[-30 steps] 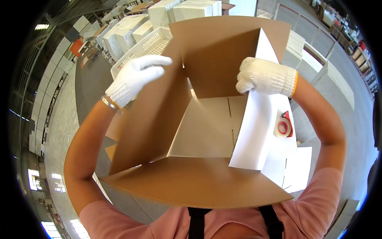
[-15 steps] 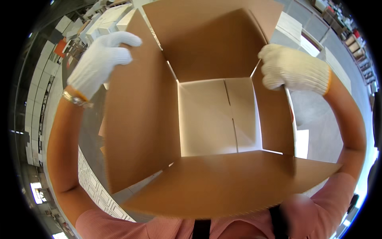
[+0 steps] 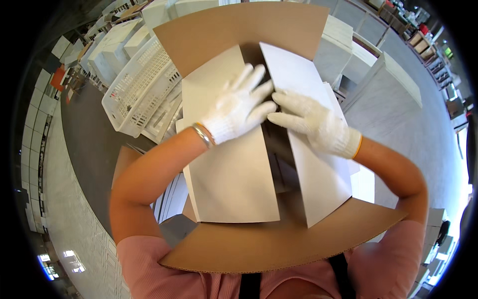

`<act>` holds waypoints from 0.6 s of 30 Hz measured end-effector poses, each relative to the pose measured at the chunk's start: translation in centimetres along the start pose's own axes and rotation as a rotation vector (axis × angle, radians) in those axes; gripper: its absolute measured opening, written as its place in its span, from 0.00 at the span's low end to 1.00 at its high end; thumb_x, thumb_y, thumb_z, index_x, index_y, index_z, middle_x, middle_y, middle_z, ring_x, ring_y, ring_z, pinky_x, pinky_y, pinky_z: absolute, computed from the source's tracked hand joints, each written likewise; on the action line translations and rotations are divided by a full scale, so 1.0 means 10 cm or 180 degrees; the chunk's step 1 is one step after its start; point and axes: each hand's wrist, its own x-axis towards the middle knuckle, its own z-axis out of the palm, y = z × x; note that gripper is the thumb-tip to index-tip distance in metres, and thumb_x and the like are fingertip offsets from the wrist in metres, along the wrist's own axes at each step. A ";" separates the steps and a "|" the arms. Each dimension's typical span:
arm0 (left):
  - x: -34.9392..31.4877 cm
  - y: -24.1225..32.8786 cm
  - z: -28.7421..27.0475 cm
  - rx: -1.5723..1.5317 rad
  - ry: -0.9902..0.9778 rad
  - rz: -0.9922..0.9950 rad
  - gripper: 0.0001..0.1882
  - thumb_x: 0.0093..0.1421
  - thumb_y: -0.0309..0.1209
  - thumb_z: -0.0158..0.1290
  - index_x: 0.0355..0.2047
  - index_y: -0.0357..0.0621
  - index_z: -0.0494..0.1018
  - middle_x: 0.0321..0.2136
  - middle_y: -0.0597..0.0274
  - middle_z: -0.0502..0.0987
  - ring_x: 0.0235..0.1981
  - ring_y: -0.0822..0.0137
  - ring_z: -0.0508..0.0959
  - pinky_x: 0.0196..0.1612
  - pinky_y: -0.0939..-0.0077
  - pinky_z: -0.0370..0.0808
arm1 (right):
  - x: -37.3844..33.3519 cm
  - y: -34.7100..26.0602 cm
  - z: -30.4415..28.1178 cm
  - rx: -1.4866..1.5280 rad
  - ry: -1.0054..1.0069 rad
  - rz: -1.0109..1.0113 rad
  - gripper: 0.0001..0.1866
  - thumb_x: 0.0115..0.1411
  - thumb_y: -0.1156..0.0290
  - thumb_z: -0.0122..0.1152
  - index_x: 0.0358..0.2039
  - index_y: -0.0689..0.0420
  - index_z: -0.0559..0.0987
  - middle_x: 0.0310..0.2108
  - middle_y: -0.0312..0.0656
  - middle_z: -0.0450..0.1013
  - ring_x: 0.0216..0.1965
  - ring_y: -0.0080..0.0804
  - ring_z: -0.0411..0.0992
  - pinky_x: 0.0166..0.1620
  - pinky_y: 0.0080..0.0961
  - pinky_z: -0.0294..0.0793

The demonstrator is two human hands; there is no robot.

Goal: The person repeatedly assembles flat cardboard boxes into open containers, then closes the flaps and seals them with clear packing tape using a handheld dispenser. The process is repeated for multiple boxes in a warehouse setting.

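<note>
In front of me is a cardboard box, brown inside and white outside. Its left side flap point(image 3: 229, 184) and right side flap point(image 3: 321, 179) are folded inward with their white faces up. A dark gap between them shows part of the inside. The far flap point(image 3: 239, 25) and the near flap point(image 3: 279, 241) stand outward, brown faces showing. My left hand point(image 3: 239, 107), in a white knit glove, rests on the left flap with fingers spread. My right hand point(image 3: 313, 122), gloved likewise, lies on the right flap with its fingers stretched toward the left hand.
A white slotted plastic crate point(image 3: 142, 84) stands beyond the box at the left. White boxes or blocks point(image 3: 112, 47) are stacked behind it. At the right stands a pale slab-like panel point(image 3: 398, 77), with more boxes and shelving farther off.
Both hands have moved inward from the box's sides, and the two side flaps have gone from upright to folded over the opening. The near and far flaps still stand outward.
</note>
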 end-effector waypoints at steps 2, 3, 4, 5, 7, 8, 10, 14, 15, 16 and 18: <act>-0.09 -0.03 0.31 0.0068 -0.0271 0.0323 0.33 0.70 0.51 0.47 0.68 0.45 0.64 0.72 0.41 0.57 0.73 0.40 0.55 0.70 0.37 0.55 | -0.19 -0.09 0.05 0.0107 -0.0146 0.0305 0.32 0.54 0.83 0.58 0.61 0.53 0.74 0.65 0.56 0.65 0.66 0.56 0.64 0.66 0.45 0.67; -0.14 0.00 0.35 -0.0145 -0.0496 0.0459 0.35 0.69 0.52 0.47 0.68 0.42 0.63 0.73 0.41 0.54 0.73 0.40 0.55 0.71 0.34 0.52 | -0.31 -0.09 0.08 0.0047 -0.0295 0.0471 0.32 0.53 0.84 0.58 0.61 0.54 0.75 0.65 0.55 0.66 0.66 0.57 0.64 0.67 0.46 0.66; -0.24 0.00 0.44 0.0038 -0.0568 0.0405 0.35 0.70 0.51 0.48 0.68 0.41 0.61 0.73 0.41 0.53 0.73 0.39 0.55 0.72 0.38 0.53 | -0.40 -0.10 0.12 0.0003 -0.0432 0.0604 0.31 0.53 0.84 0.57 0.60 0.54 0.76 0.65 0.55 0.67 0.66 0.57 0.64 0.68 0.47 0.64; -0.38 -0.01 0.50 -0.0132 -0.0663 0.0150 0.34 0.70 0.50 0.48 0.69 0.42 0.61 0.73 0.41 0.53 0.73 0.39 0.55 0.72 0.40 0.53 | -0.46 -0.12 0.16 -0.0038 -0.0571 0.0730 0.31 0.52 0.84 0.57 0.60 0.55 0.76 0.64 0.54 0.68 0.66 0.58 0.64 0.69 0.48 0.62; -0.50 -0.03 0.46 -0.0740 -0.0744 -0.0294 0.35 0.70 0.50 0.47 0.69 0.42 0.59 0.73 0.41 0.53 0.73 0.39 0.55 0.73 0.45 0.52 | -0.53 -0.13 0.20 -0.0071 -0.0562 0.0904 0.31 0.52 0.84 0.56 0.58 0.54 0.78 0.64 0.53 0.68 0.67 0.57 0.63 0.69 0.48 0.61; -0.55 -0.07 0.42 -0.1175 -0.0732 -0.0510 0.35 0.70 0.50 0.47 0.70 0.43 0.59 0.73 0.41 0.53 0.73 0.39 0.55 0.74 0.47 0.52 | -0.56 -0.10 0.22 -0.0081 -0.0553 0.0983 0.31 0.51 0.84 0.55 0.58 0.53 0.78 0.64 0.52 0.68 0.67 0.57 0.63 0.69 0.48 0.61; -0.64 -0.09 0.36 -0.1356 -0.0648 -0.0469 0.35 0.70 0.51 0.47 0.71 0.44 0.58 0.73 0.41 0.53 0.73 0.39 0.55 0.74 0.49 0.51 | -0.61 -0.11 0.31 -0.0210 -0.0634 0.0961 0.29 0.52 0.82 0.55 0.57 0.52 0.79 0.64 0.50 0.68 0.67 0.56 0.63 0.68 0.47 0.62; -0.66 0.09 0.24 -0.0206 -0.0998 0.0434 0.36 0.69 0.53 0.48 0.71 0.45 0.60 0.73 0.43 0.54 0.73 0.41 0.55 0.72 0.45 0.53 | -0.55 -0.12 0.31 -0.0287 -0.1171 0.0936 0.24 0.58 0.80 0.56 0.56 0.54 0.80 0.63 0.48 0.70 0.67 0.54 0.64 0.69 0.48 0.61; -0.65 0.16 0.24 0.0120 -0.1247 0.0590 0.36 0.69 0.53 0.48 0.70 0.46 0.60 0.73 0.44 0.55 0.73 0.41 0.55 0.71 0.44 0.54 | -0.56 -0.08 0.26 0.0219 -0.1006 0.0955 0.23 0.60 0.77 0.58 0.57 0.56 0.79 0.63 0.48 0.71 0.67 0.53 0.64 0.69 0.48 0.60; -0.67 0.18 0.25 0.0087 -0.1170 0.0592 0.36 0.69 0.54 0.48 0.70 0.46 0.61 0.73 0.45 0.55 0.73 0.42 0.55 0.70 0.43 0.55 | -0.59 -0.02 0.18 0.0725 -0.0847 0.0959 0.22 0.62 0.74 0.60 0.57 0.57 0.79 0.63 0.48 0.72 0.67 0.52 0.64 0.69 0.47 0.60; -0.72 0.19 0.28 0.0012 -0.1009 0.0582 0.36 0.69 0.54 0.47 0.69 0.46 0.62 0.72 0.46 0.56 0.73 0.43 0.54 0.69 0.42 0.56 | -0.50 -0.12 -0.22 0.1999 -0.0917 0.1621 0.22 0.67 0.66 0.60 0.60 0.57 0.77 0.63 0.48 0.72 0.68 0.48 0.65 0.69 0.44 0.61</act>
